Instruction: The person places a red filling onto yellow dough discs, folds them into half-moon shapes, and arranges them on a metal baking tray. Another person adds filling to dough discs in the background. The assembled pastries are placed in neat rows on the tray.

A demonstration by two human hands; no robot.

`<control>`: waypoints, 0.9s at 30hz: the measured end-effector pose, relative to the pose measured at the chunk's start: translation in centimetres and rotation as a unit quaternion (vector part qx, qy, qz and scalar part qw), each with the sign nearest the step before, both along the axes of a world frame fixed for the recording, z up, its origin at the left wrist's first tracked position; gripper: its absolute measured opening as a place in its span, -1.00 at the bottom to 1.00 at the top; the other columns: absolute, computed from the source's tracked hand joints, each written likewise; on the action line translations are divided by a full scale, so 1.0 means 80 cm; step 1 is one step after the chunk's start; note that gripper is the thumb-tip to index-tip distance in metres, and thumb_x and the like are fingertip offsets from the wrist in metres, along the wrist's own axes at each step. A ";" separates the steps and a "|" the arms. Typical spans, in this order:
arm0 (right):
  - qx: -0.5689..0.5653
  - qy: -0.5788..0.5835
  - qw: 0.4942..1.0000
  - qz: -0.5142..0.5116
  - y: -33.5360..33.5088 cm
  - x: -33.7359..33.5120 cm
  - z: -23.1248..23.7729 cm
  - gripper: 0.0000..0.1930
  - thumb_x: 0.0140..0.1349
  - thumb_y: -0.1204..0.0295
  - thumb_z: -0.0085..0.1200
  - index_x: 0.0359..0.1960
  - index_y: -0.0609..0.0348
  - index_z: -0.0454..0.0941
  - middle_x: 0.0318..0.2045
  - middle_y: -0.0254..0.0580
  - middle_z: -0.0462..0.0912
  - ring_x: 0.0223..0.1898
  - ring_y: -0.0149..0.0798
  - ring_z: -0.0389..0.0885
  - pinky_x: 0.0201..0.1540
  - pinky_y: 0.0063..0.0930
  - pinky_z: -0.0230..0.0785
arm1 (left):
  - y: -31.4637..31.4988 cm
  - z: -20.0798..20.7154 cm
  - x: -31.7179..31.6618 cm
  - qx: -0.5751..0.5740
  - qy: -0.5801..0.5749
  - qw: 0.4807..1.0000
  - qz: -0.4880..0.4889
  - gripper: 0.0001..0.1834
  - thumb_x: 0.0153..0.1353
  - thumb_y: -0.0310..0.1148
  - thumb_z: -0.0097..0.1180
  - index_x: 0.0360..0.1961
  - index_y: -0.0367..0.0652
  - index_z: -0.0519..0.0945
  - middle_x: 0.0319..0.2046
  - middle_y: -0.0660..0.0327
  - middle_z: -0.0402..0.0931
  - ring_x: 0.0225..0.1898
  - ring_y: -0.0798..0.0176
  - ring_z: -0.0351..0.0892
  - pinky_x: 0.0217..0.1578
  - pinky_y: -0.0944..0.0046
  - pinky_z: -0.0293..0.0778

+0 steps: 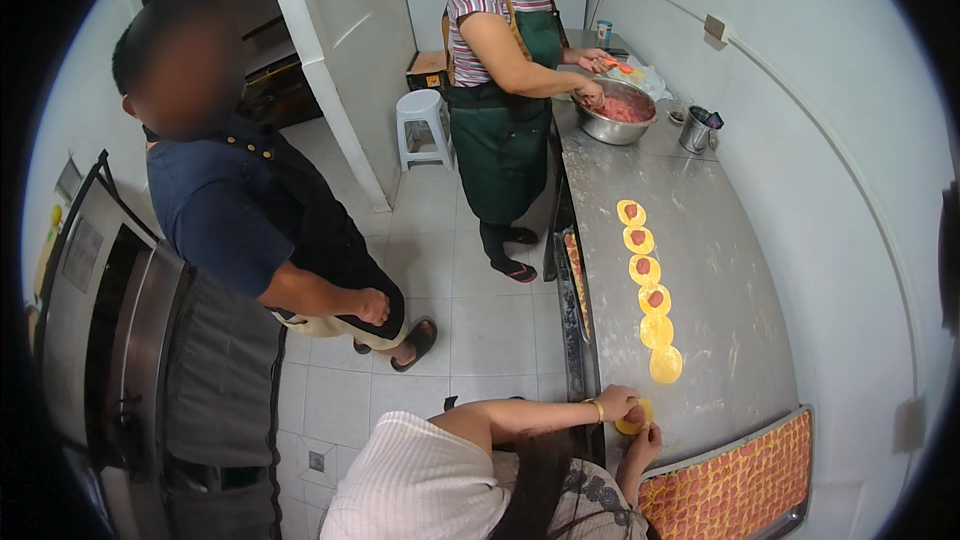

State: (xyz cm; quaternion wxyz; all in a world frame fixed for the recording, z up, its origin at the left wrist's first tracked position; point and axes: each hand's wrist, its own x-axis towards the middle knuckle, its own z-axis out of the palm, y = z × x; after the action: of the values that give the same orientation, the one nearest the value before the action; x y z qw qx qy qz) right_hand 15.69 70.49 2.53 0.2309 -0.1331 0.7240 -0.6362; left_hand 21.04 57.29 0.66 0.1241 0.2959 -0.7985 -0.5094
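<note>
At the near end of the steel table, a round yellow dough wrapper [646,406] lies with a lump of pinkish meat filling [635,416] on it. My left hand [618,403], with a yellow band at the wrist, has its fingers closed at the wrapper's far-left side. My right hand [647,439] pinches the near-right edge. Hands partly cover the wrapper. Beyond them runs a line of touching yellow wrappers: two bare ones [665,364] nearest, then several topped with meat [654,300].
A tray [811,450] of filled yellow pieces lies right of my hands. Another narrow tray [577,285] sits along the table's left side. A person in a green apron [505,160] works at a steel bowl [618,132] of meat, holding an orange utensil. Another person [290,210] stands left.
</note>
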 end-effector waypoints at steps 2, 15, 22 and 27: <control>-0.055 -0.068 0.996 -0.029 -0.001 -0.001 -0.005 -0.79 0.26 0.49 -0.12 -0.17 0.41 0.43 -0.30 -0.18 0.52 -0.34 -0.33 0.52 -0.30 -0.51 0.41 | 0.000 0.011 0.002 0.003 -0.003 1.000 0.004 -0.73 0.13 -0.29 -0.04 -0.22 -0.17 0.59 -0.31 -0.03 0.57 -0.23 -0.06 0.55 -0.18 0.11 0.45; -0.150 -0.057 0.987 -0.009 0.002 0.004 0.010 -0.79 0.14 0.64 -0.01 -0.16 0.36 0.48 -0.21 -0.13 0.53 -0.22 -0.30 0.53 -0.12 -0.47 0.39 | -0.008 0.033 0.010 0.197 0.044 0.977 -0.065 -0.68 -0.01 -0.42 0.19 -0.16 -0.16 0.59 -0.32 0.15 0.61 -0.25 0.30 0.60 -0.18 0.32 0.48; -0.236 -0.116 0.963 -0.059 -0.002 0.006 0.036 -0.86 0.15 0.61 0.02 -0.24 0.34 0.49 -0.27 -0.17 0.56 -0.23 -0.34 0.52 -0.12 -0.51 0.37 | -0.003 0.034 0.007 0.194 0.113 0.974 -0.006 -0.77 -0.04 -0.44 0.27 -0.34 -0.25 0.54 -0.41 0.24 0.56 -0.33 0.38 0.55 -0.25 0.38 0.47; -0.163 -0.043 0.985 -0.027 0.001 0.010 0.045 -0.89 0.12 0.63 0.04 -0.29 0.33 0.50 -0.32 -0.21 0.56 -0.28 -0.37 0.51 -0.18 -0.55 0.36 | 0.002 0.039 0.011 0.226 0.189 0.955 -0.023 -0.76 -0.03 -0.47 0.25 -0.31 -0.25 0.49 -0.38 0.26 0.54 -0.34 0.40 0.53 -0.28 0.35 0.48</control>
State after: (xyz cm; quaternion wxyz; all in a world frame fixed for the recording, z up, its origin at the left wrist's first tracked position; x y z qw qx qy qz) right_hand 16.47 70.56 6.12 0.2199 -0.1219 0.6035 -0.7567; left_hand 21.89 57.43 3.77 0.1913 0.1960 -0.6310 -0.7258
